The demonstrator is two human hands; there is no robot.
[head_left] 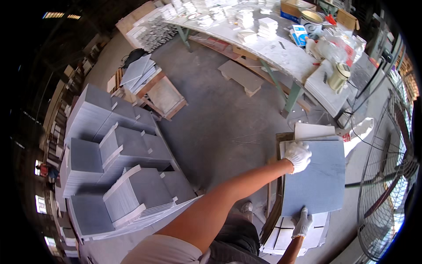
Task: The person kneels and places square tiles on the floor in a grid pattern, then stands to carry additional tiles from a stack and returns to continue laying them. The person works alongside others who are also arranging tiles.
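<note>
— What are the fingers of the left hand (299,157) doing?
— They lie bent, in a white glove, on the grey slab (318,180) near its far left corner. Whether they clamp it cannot be told.
— And the right hand (302,224)?
— Gloved too, it is at the slab's near edge, left of the middle, with one fingertip on the top face. The other fingers are partly hidden, so their grip cannot be told either.
— Where is the slab itself?
— Roughly level, above pale slabs (321,229) that show past its near edge. A pale board (314,130) shows past its far edge.
— What stands around it?
— A caged fan (409,165) to the right; to the left, grey stacks (151,187) with pale strips along their edges. Beyond those, tilted slabs (138,70) sit beside a wooden frame (165,94).
— And farther out?
— The counter (268,50). White stacks (267,28) are spread toward its far end; a tin (339,77) stands near its near right corner, a plastic bag (332,47) just beyond. A low grey platform (241,75) is on the floor (211,132) near the counter's left edge.
</note>
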